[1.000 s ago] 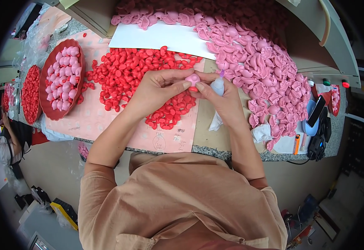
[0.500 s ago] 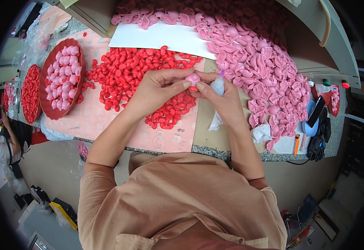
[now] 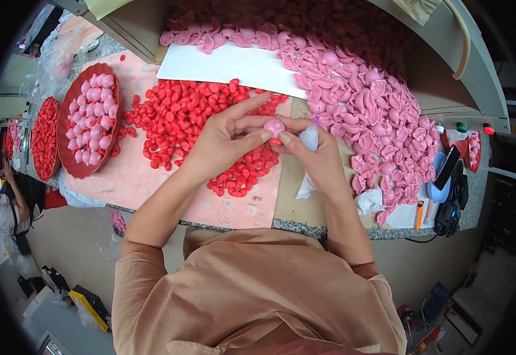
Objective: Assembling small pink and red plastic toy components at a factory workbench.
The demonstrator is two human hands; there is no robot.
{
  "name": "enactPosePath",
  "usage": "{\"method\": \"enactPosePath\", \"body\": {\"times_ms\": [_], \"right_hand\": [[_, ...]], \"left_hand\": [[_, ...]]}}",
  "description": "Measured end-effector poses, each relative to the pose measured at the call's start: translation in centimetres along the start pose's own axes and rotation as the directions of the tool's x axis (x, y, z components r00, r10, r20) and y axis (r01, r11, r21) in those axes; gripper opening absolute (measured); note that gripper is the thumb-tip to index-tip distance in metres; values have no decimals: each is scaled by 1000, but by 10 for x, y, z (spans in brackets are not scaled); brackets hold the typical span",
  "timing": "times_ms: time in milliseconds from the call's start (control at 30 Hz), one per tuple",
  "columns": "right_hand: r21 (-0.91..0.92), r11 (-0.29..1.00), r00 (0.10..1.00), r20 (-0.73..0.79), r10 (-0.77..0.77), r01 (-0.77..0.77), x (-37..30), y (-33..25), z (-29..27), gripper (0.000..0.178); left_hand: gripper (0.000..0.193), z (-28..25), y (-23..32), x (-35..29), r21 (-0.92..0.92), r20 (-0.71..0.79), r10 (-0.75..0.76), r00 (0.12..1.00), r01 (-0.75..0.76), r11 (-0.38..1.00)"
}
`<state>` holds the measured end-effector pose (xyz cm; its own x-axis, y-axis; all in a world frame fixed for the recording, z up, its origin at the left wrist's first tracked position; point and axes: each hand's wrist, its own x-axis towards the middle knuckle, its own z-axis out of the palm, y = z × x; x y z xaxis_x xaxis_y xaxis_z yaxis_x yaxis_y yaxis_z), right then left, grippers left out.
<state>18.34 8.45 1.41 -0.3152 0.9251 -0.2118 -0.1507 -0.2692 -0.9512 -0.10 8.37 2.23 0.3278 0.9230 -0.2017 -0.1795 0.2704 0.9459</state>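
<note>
My left hand (image 3: 229, 137) pinches a small pink domed piece (image 3: 274, 126) between thumb and fingers, with its index finger lifted off and stretched out. A red bean-shaped piece (image 3: 275, 141) is against the dome's lower side. My right hand (image 3: 323, 155) is closed on a small translucent squeeze bottle (image 3: 309, 139) with a thin purple tip (image 3: 316, 120), pointing away from me. Its thumb and fingertips also touch the joined pink and red pieces. Beneath my left hand spreads a pile of red bean-shaped pieces (image 3: 178, 112). Whether glue is on the pieces cannot be seen.
Ruffle-edged pink pieces (image 3: 382, 127) heap on the right and under the shelf. At left stand a red scalloped tray (image 3: 71, 161) of joined pieces and another tray of red ones (image 3: 44, 139). Crumpled tissue (image 3: 370, 202), an orange cutter (image 3: 419, 215) and a phone (image 3: 447, 163) lie at right.
My left index finger has lifted away from the pink piece and straightened. Both hands otherwise keep their hold. The whole view has shifted slightly, so the table sits lower in the picture.
</note>
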Motion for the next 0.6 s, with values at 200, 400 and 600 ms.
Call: {"method": "enactPosePath", "body": {"times_ms": [200, 400, 600], "right_hand": [[21, 1000, 1000, 0, 0, 0, 0, 1, 1, 25], [25, 1000, 1000, 2, 8, -8, 2, 1, -2, 25], [18, 1000, 1000, 5, 14, -14, 2, 4, -4, 25]], "left_hand": [[54, -2, -2, 0, -6, 1, -1, 1000, 1, 1000], [53, -2, -3, 2, -20, 15, 0, 1000, 0, 1000], [54, -1, 0, 2, -12, 9, -4, 1000, 4, 1000]]}}
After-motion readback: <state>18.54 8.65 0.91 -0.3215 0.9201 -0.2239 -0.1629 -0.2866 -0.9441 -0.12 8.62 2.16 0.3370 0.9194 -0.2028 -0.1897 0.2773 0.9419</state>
